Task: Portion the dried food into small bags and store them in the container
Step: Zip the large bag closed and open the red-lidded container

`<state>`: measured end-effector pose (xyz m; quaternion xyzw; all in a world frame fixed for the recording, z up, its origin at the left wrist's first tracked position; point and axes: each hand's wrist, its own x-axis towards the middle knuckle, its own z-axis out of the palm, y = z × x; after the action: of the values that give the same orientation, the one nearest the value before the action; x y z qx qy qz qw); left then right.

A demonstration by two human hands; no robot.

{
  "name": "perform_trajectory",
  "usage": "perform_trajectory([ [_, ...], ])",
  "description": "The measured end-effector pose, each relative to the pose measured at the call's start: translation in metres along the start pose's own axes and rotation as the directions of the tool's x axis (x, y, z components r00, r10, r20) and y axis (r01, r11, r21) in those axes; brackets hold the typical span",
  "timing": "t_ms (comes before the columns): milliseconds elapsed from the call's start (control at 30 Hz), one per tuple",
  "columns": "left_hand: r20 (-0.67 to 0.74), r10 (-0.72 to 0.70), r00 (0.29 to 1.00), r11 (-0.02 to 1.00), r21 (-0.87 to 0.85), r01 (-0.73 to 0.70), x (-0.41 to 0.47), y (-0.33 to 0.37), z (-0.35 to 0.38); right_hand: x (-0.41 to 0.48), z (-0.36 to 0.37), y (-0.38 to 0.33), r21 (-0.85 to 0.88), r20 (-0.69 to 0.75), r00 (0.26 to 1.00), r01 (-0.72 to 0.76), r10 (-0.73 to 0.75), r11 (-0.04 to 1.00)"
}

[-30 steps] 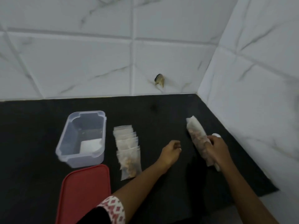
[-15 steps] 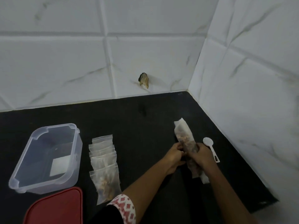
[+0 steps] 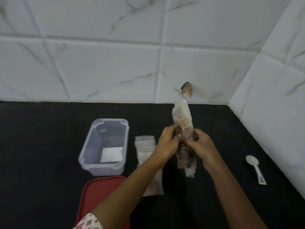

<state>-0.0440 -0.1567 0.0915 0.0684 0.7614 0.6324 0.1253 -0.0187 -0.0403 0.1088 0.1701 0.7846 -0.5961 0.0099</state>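
Note:
A long clear packet of dried food [image 3: 182, 118] is held up off the black counter [image 3: 49, 146], upright and slightly tilted. My left hand [image 3: 167, 144] grips its middle from the left, and my right hand [image 3: 200, 146] grips it from the right. A row of small clear bags [image 3: 145, 142] lies on the counter under my left forearm; the nearest one holds some food. Left of them stands an open clear plastic container [image 3: 105, 146] with a white square inside.
A red lid [image 3: 102, 192] lies in front of the container. A white plastic spoon [image 3: 255, 167] lies on the counter at the right. White tiled walls [image 3: 115, 63] close off the back and right side. A small brown fitting [image 3: 186, 89] sticks out of the back wall.
The packet lay on the counter under my right hand; my left hand joined it, and now both hands hold it lifted. The spoon stays on the counter.

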Motion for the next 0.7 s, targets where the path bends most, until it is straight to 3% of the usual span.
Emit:
perform_trajectory([
  [233, -0.268, -0.033, 0.963, 0.999, 0.021, 0.04, -0.028, 0.001, -0.129, -0.003, 0.121, -0.046, 0.065, 0.251, 0.966, 0.052, -0.066, 0.997],
  [367, -0.335, -0.058, 0.941, 0.99, 0.105, 0.098, -0.04, -0.007, -0.177, -0.001, 0.174, -0.054, 0.025, 0.298, 0.95, 0.095, -0.098, 0.995],
  [700, -0.284, -0.098, 0.954, 0.818, 0.523, 0.24, -0.032, -0.042, -0.204, 0.009, 0.223, -0.054, -0.282, 0.441, 0.896, 0.193, -0.051, 0.94],
])
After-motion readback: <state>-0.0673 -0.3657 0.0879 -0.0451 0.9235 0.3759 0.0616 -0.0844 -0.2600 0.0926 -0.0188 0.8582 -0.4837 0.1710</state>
